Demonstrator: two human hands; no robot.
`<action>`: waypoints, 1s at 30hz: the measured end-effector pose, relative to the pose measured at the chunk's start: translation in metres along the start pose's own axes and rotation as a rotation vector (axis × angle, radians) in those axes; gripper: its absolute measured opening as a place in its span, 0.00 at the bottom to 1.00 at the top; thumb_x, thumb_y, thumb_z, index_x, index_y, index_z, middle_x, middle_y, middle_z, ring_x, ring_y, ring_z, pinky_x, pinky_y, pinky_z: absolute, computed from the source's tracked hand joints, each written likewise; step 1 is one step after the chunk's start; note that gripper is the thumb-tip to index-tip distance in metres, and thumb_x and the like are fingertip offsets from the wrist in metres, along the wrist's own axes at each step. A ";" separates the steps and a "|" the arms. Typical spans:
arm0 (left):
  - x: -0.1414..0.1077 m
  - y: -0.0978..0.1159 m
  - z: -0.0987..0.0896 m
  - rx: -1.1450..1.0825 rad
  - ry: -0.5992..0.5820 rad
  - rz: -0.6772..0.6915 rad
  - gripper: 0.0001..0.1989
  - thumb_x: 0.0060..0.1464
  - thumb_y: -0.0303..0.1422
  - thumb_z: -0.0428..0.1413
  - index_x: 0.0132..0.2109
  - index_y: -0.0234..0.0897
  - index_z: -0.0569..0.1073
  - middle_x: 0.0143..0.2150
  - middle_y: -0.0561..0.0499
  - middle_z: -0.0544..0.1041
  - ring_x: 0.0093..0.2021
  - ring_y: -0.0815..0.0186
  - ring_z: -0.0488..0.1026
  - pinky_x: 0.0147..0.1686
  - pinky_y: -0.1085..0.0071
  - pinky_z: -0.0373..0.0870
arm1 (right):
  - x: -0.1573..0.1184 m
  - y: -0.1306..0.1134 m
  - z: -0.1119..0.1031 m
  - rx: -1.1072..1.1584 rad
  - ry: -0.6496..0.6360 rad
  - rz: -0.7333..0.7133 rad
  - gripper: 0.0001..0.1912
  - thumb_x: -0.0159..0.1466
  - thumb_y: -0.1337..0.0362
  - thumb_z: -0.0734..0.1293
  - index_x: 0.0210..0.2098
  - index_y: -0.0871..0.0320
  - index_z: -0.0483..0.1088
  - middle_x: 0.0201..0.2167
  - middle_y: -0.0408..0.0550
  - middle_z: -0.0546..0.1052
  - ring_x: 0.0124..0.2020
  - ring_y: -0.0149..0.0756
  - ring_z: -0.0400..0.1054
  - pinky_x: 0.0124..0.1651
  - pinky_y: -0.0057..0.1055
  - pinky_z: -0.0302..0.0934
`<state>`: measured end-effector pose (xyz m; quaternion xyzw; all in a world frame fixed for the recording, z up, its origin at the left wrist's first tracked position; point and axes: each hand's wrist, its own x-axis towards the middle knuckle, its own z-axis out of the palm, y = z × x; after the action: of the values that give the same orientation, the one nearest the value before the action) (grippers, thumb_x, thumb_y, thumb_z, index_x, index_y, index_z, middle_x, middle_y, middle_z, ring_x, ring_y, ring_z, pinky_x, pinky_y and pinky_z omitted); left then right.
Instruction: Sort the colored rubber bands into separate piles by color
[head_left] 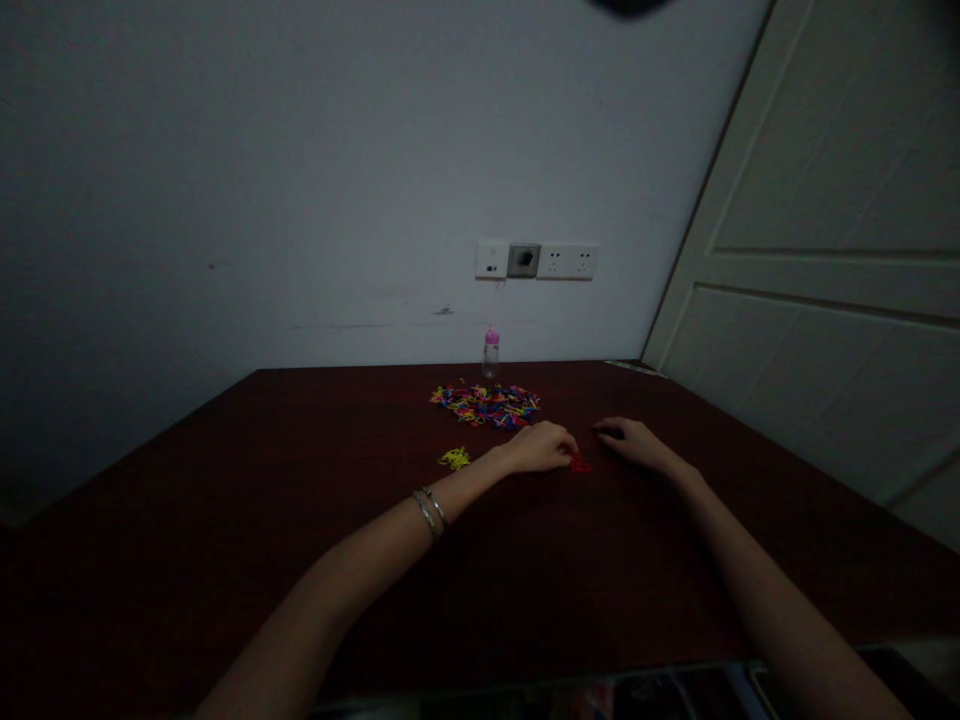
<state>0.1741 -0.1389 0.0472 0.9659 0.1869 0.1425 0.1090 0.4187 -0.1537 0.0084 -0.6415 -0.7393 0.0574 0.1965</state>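
My left hand [541,447], with bracelets [430,512] on its wrist, reaches across the table, fingers pinched together at a small pile of red rubber bands [581,466]. The fingertips touch the red pieces, and part of the pile is hidden behind them. To the right of that pile, my right hand [636,442] rests low over the table with its fingers stretched out and the thumb apart, holding nothing. A small heap of yellow rubber bands [454,458] lies left of my left hand. Behind it spreads a larger heap of mixed-colour rubber bands [487,404].
A clear bottle with a pink top [491,354] stands behind the mixed heap, near the wall [337,200]. Wall sockets [568,262] are above it. The dark red-brown table [337,420] meets a pale panelled door [825,260] on the right.
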 end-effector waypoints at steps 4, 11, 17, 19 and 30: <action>-0.006 -0.016 -0.009 -0.114 0.103 -0.031 0.12 0.48 0.28 0.53 0.40 0.35 0.77 0.32 0.51 0.75 0.31 0.70 0.69 0.32 0.76 0.62 | 0.000 -0.001 0.000 0.010 0.008 -0.002 0.17 0.59 0.63 0.60 0.45 0.58 0.72 0.46 0.52 0.74 0.48 0.42 0.68 0.54 0.38 0.59; -0.057 -0.095 -0.042 -0.221 0.418 -0.375 0.10 0.45 0.29 0.55 0.36 0.34 0.78 0.31 0.50 0.77 0.31 0.69 0.70 0.34 0.75 0.64 | 0.001 -0.002 0.000 0.006 0.020 0.024 0.17 0.58 0.64 0.60 0.45 0.57 0.73 0.46 0.50 0.75 0.49 0.42 0.67 0.55 0.39 0.58; -0.118 -0.168 -0.063 -0.427 0.844 -0.803 0.09 0.42 0.28 0.56 0.33 0.31 0.78 0.27 0.48 0.76 0.28 0.69 0.69 0.30 0.75 0.64 | 0.005 0.000 0.003 -0.043 0.005 0.018 0.18 0.59 0.64 0.58 0.45 0.60 0.73 0.46 0.52 0.75 0.49 0.43 0.68 0.54 0.37 0.59; -0.132 -0.176 -0.064 -0.496 0.935 -0.894 0.10 0.42 0.28 0.56 0.33 0.31 0.77 0.24 0.49 0.75 0.25 0.70 0.68 0.28 0.75 0.63 | 0.006 0.003 0.005 -0.047 0.011 0.023 0.18 0.59 0.64 0.58 0.45 0.60 0.73 0.46 0.52 0.75 0.49 0.43 0.68 0.54 0.37 0.58; -0.147 -0.187 -0.051 -0.476 1.019 -0.971 0.12 0.40 0.27 0.54 0.34 0.31 0.77 0.22 0.52 0.72 0.22 0.72 0.64 0.25 0.77 0.60 | 0.016 -0.019 0.009 -0.062 0.066 -0.107 0.16 0.59 0.64 0.59 0.43 0.57 0.74 0.49 0.53 0.72 0.51 0.43 0.65 0.56 0.39 0.56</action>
<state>-0.0345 -0.0192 0.0106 0.5390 0.5843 0.5454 0.2658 0.3960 -0.1405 0.0102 -0.6084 -0.7671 0.0028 0.2036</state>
